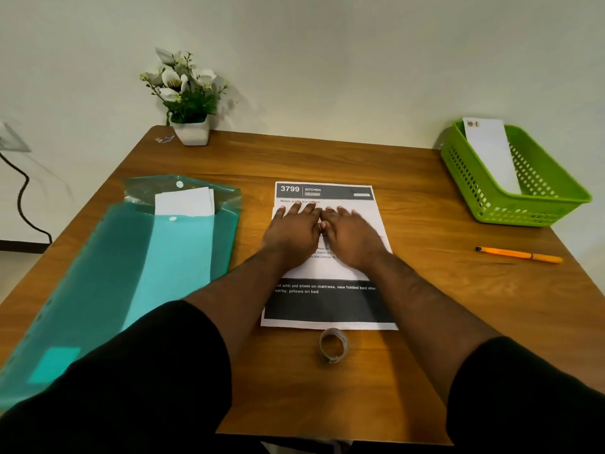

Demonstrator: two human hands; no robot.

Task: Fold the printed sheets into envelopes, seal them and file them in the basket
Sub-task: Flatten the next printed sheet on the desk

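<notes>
Centrally, the printed sheet (327,257) lies on the table (425,306). Left hand (293,232) and right hand (352,239) press flat on it, fingers straight, side by side. Basket (523,204) far right of sheet, holding one envelope (491,152); pen (520,254) right; folder (114,257) left.

Green basket (537,204), orange pen (520,255)

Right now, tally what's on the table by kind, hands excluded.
Printed sheets: 1, under both flat hands (left hand, right hand)
Envelopes: 1, in the green basket at
Baskets: 1
Teal plastic folders: 1, white paper inside
Pens: 1
Tape rolls: 1
Potted flowers: 1
Total: 7
</notes>
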